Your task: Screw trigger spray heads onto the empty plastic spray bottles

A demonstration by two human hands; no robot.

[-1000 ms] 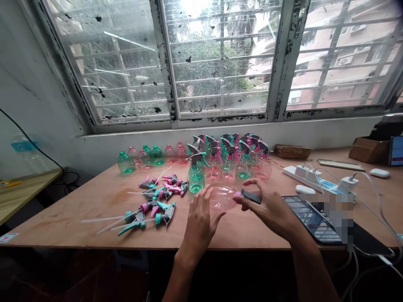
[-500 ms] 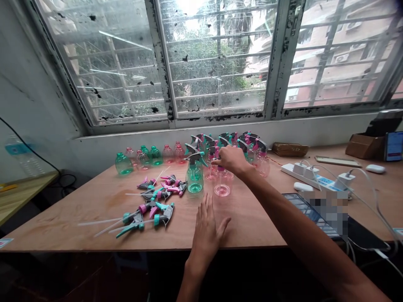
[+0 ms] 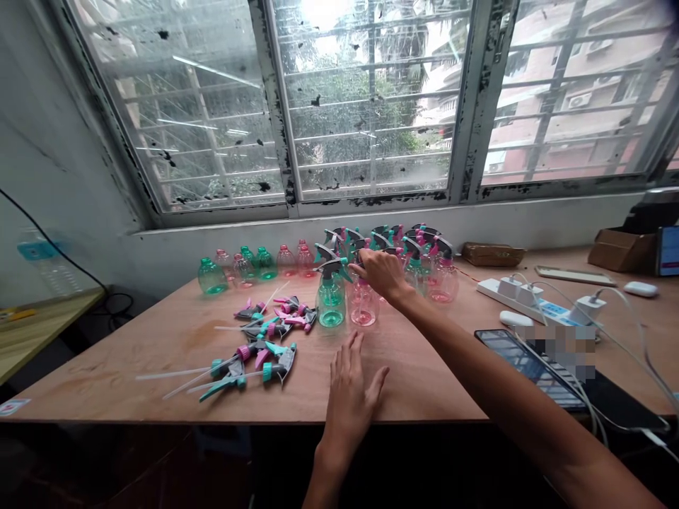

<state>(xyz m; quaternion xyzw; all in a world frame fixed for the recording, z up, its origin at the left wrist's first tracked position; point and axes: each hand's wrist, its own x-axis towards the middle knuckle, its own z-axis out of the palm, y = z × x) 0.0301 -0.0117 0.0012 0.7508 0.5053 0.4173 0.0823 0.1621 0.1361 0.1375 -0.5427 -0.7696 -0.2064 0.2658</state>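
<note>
My right hand [image 3: 382, 274] reaches forward and grips the top of a pink spray bottle [image 3: 363, 308] that stands on the wooden table [image 3: 132, 360], right beside a green spray bottle [image 3: 332, 297]. Behind them stands a group of several finished spray bottles [image 3: 419, 272]. My left hand [image 3: 353, 387] lies flat on the table near its front edge, fingers spread, holding nothing. Loose trigger sprayer heads [image 3: 265, 332] with long tubes lie in a heap to the left of it. Several capless green and pink bottles [image 3: 249, 267] line the back left.
A white power strip [image 3: 523, 295] with cables, a phone [image 3: 523, 366] and a tablet lie at the right. A cardboard box [image 3: 615, 251] and a brown packet [image 3: 492, 254] sit near the window sill. A second table [image 3: 37, 318] stands at the far left.
My right hand carried the pink bottle from in front of me up to the bottle group and set it upright beside the green one. My left hand let go and settled flat on the table.
</note>
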